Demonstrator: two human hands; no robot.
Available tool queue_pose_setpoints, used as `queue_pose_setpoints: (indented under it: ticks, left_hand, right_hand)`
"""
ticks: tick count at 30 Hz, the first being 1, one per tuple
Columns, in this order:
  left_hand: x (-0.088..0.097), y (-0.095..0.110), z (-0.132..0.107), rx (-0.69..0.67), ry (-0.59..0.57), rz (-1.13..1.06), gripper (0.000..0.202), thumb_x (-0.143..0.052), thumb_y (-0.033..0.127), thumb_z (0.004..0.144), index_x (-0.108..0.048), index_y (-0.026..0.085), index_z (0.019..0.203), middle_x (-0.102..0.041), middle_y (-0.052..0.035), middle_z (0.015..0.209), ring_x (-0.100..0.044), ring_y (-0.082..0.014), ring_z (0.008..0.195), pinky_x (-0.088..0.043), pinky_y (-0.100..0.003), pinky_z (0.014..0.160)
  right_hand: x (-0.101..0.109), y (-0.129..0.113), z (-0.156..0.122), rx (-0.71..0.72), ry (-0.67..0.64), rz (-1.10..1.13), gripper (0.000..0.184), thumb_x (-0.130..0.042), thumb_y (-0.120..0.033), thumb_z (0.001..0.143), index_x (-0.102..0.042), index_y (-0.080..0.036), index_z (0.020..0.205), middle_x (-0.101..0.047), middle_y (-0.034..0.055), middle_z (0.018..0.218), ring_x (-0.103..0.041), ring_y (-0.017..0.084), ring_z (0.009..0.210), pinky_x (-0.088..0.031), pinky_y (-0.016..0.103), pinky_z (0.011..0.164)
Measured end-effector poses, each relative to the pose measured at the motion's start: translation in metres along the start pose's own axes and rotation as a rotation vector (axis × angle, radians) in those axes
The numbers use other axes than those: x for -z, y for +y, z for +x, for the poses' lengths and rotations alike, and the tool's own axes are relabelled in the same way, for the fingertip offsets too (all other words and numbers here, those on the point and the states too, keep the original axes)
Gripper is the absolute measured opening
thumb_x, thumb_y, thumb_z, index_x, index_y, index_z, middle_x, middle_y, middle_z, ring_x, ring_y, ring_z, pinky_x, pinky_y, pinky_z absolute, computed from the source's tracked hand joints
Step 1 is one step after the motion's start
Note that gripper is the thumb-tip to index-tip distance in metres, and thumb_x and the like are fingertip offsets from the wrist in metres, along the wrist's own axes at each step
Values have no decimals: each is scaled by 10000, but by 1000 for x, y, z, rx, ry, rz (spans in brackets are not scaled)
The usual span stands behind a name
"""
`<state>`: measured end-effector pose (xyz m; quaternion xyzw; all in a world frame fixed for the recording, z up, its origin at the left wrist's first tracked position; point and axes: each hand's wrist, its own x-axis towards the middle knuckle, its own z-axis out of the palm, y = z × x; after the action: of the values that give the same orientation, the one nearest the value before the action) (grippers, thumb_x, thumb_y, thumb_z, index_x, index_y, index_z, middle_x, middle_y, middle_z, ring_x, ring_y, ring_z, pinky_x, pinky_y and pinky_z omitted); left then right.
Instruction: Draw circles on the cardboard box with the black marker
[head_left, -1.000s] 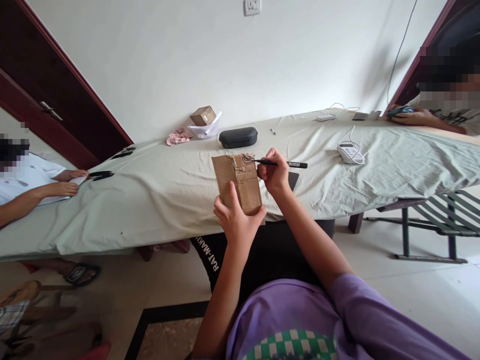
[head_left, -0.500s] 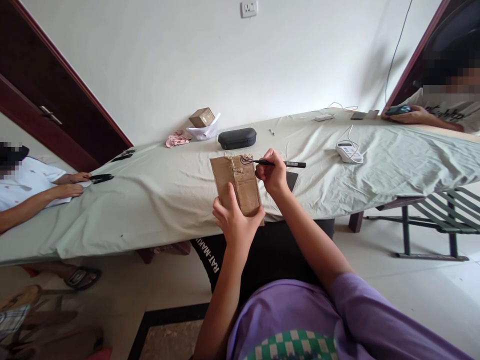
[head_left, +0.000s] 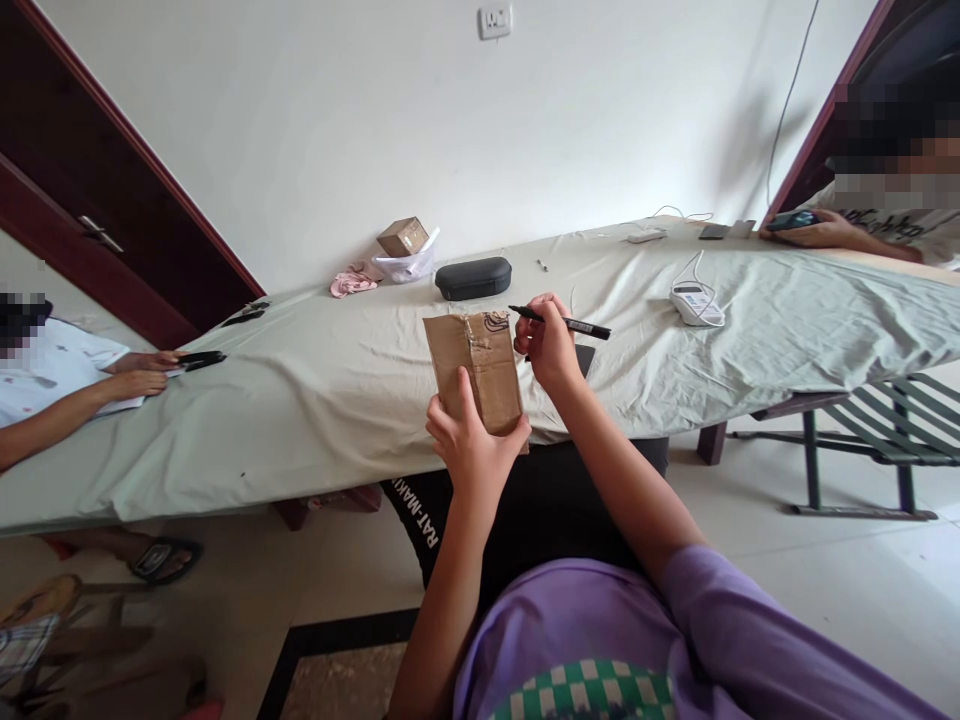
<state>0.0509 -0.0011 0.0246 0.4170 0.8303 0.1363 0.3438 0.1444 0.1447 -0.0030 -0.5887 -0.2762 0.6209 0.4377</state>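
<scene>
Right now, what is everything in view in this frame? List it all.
cardboard piece: one, brown, held upright at the table's near edge
marker: one, black, tip near the cardboard's top right corner
sheet: one, pale green, covering the table
case: one, black, behind the cardboard
small box: one, brown, on a white bag
cloth: one, pink, left of the bag
corded device: one, white, right
left co-worker: one, white top
right co-worker: one, holding a phone
left hand: gripping the cardboard's lower end
right hand: holding the marker
</scene>
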Motion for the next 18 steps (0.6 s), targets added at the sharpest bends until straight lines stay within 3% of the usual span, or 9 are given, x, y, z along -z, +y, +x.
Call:
queue_pose_setpoints:
  ticks: [8, 14, 18]
  left_hand:
    - [0, 1, -1, 4, -5, 21, 1129, -855, 555, 706, -341, 251, 1665, -318, -216, 1480, -462, -469, 1330, -471, -636, 1057]
    - [-1, 1, -2, 8, -1, 30, 1114, -855, 562, 723, -343, 259, 1665, -323, -223, 1493, -468, -468, 1325, -482, -641, 1045]
    - [1, 3, -2, -4, -9, 28, 1112, -851, 554, 730, -338, 247, 1668, -327, -227, 1499, -468, -477, 1330, -491, -647, 1034]
  right_hand:
    - [-15, -25, -25, 306, -141, -363, 145, -591, -316, 856, -476, -245, 803, -509, -53, 563, -423, 116, 472, -325, 254, 466]
    - [-23, -23, -29, 397, -155, -568, 101, -562, -224, 829, -473, -250, 789, -473, -59, 571, -423, 126, 515, -287, 279, 510]
    - [-25, -25, -29, 395, -147, -638, 98, -545, -211, 804, -461, -240, 763, -458, -71, 542, -351, 108, 500, -259, 273, 516]
